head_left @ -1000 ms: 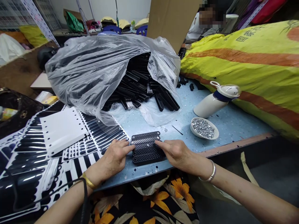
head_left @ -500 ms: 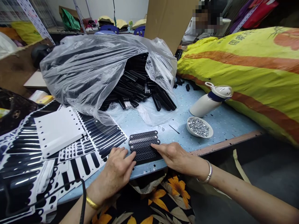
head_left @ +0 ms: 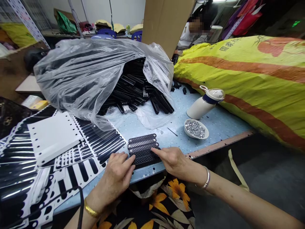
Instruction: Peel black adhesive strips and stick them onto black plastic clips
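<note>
Lying side by side near the front edge of the desk [head_left: 219,127], a row of black lattice strips [head_left: 143,144] takes centre stage, silver studs showing at some of the ends. And here's the left hand [head_left: 116,170], sitting at eight o'clock from the row: fingers loosely apart, one fingertip right at the strips' near left ends, a gold bracelet [head_left: 90,208] round the wrist. Over between three and four o'clock, the right hand [head_left: 173,162] comes in with a forefinger stretched onto the strips, the other fingers curled together; its thumb is hidden, so I can't tell whether it pinches anything.

Look to nine o'clock: sheets of black shapes [head_left: 107,146] overlap there, a white slab [head_left: 54,135] with dark dots along its sides on top. Up at twelve, a big clear plastic bag [head_left: 81,73] gapes wide, more black pieces [head_left: 133,89] spilling from its mouth. Round to two o'clock lies a thin dark rod [head_left: 172,131], then a white bowl [head_left: 193,136] full of silvery bits [head_left: 194,128], a pale bottle [head_left: 197,108] just beyond, and past that a bulging yellow sack [head_left: 250,86].
</note>
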`<state>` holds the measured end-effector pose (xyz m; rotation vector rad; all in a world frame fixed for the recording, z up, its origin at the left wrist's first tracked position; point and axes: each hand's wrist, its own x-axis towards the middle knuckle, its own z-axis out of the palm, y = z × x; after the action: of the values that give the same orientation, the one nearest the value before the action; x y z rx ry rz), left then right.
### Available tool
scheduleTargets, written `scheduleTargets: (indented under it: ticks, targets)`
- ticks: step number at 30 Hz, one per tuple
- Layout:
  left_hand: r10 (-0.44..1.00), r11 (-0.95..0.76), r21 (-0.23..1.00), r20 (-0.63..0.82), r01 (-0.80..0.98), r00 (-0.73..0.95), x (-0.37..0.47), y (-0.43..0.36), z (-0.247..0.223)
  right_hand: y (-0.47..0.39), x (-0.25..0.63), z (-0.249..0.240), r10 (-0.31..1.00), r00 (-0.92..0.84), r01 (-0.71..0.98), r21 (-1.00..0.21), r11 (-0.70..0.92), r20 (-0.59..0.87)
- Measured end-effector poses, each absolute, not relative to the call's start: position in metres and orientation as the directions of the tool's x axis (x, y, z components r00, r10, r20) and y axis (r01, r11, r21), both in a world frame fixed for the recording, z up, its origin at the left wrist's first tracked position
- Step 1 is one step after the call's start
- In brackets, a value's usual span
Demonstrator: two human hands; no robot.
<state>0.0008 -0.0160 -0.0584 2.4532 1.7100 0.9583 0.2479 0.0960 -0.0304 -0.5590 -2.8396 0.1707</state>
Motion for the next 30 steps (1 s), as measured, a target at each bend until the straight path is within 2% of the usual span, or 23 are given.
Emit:
scheduleTargets:
  ticks: [7,11,14,18,22,25,28,30]
  targets:
    - [0.845,-0.344,0.337,0.519,0.876,0.132,0.006,-0.022,-0.074,0.084,0.245,-0.026,0.322,-0.946,0.313,0.171,0.934,-0.029]
    - [0.825,-0.327,0.335,0.557,0.884,0.094,0.008,-0.024,-0.081,0.082,0.25,-0.019,0.322,-0.943,0.29,0.265,0.919,-0.084]
    - [0.817,-0.32,0.351,0.573,0.88,0.068,0.009,-0.025,-0.084,0.083,0.257,-0.016,0.331,-0.941,0.298,0.289,0.91,-0.072]
    - [0.816,-0.325,0.359,0.575,0.875,0.066,0.009,-0.025,-0.085,0.084,0.262,-0.018,0.379,-0.925,0.359,0.253,0.898,-0.033]
    - [0.815,-0.331,0.35,0.573,0.877,0.079,0.008,-0.025,-0.086,0.085,0.262,-0.022,0.366,-0.93,0.354,0.191,0.916,-0.034]
    - [0.808,-0.334,0.344,0.584,0.878,0.079,0.007,-0.024,-0.086,0.091,0.265,-0.025,0.378,-0.925,0.379,0.006,0.925,0.025]
    - [0.79,-0.342,0.338,0.609,0.877,0.073,0.008,-0.024,-0.086,0.105,0.279,-0.028,0.477,-0.857,0.452,-0.161,0.878,0.194]
    - [0.776,-0.347,0.338,0.627,0.875,0.065,0.009,-0.024,-0.086,0.12,0.297,-0.029,0.61,-0.757,0.587,-0.169,0.792,0.232]
